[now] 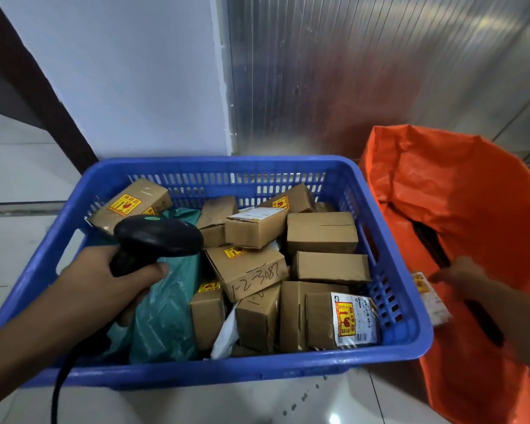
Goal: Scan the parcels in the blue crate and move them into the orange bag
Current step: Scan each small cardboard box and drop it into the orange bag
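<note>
The blue crate fills the middle of the view and holds several brown cardboard parcels, one marked 1-2-3087, plus a green plastic mailer. My left hand grips a black barcode scanner over the crate's left side, its cable trailing down. To the right stands the orange bag, its mouth open. My right hand is over the bag's opening, blurred, with a small labelled parcel right below it; whether the fingers grip that parcel is unclear.
A white wall and a ribbed metal panel rise behind the crate. Pale floor tiles lie to the left and in front. A dark door frame slants at the far left.
</note>
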A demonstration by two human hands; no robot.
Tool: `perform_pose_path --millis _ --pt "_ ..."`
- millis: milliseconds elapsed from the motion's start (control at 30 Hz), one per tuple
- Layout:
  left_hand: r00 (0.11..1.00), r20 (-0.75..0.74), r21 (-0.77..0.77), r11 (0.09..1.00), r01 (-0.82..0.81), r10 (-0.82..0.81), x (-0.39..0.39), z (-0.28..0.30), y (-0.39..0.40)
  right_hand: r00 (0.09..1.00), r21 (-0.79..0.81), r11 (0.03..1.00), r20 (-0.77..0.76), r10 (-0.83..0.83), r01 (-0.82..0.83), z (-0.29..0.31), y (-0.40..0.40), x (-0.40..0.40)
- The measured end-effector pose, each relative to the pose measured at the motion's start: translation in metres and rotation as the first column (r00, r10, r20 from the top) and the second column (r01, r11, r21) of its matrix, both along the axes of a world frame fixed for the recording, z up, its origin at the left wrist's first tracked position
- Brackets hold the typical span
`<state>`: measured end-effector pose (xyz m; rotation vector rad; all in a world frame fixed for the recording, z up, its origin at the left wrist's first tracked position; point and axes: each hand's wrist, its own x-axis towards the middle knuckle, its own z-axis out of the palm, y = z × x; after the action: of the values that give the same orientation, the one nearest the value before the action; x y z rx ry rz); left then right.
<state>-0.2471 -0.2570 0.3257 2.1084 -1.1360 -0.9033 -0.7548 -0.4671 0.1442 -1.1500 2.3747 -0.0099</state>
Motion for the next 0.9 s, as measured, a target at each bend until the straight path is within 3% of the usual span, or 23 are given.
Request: perform_pose_path --millis 100,200,333,433,500,600,667,900 --pt "0.999 0.042 -0.023 1.000 0.021 -0.020 0.001 0.003 0.007 0.969 -0.141 0.964 -0.133 0.206 -0.224 0.029 -0.011 0.017" --pt "0.999 0.030 -0.046 0.998 0.044 -0.043 -0.002 0.012 0.017 0.898 -0.276 0.858 -0.215 0.384 -0.433 0.059 -0.015 0.040" --pt "0.999 0.004 -0.111 0.992 0.052 -0.052 -0.002 0.027 0.031 0.742 -0.409 0.621 -0.315 0.592 -0.669 0.105 0.002 0.082" --pt "0.998 0.005 -0.153 0.986 0.061 -0.061 -0.007 0.040 0.042 0.548 -0.365 0.433 -0.324 0.771 -0.824 0.142 0.030 0.120" --pt "0.998 -0.016 -0.168 0.984 0.064 -0.067 -0.013 0.048 0.047 0.478 -0.359 0.382 -0.236 0.846 -0.852 0.164 0.057 0.145" --pt "0.995 -0.043 -0.169 0.982 0.087 -0.095 -0.020 0.059 0.056 0.357 -0.183 0.335 -0.106 0.928 -0.924 0.173 0.103 0.175" --pt "0.991 -0.042 -0.165 0.979 0.117 -0.126 -0.022 0.065 0.060 0.324 -0.113 0.315 -0.072 0.943 -0.942 0.164 0.125 0.187" --pt "0.979 0.017 -0.164 0.966 0.201 -0.201 -0.019 0.071 0.072 0.146 0.135 0.180 -0.231 0.962 -0.974 0.112 0.148 0.214"
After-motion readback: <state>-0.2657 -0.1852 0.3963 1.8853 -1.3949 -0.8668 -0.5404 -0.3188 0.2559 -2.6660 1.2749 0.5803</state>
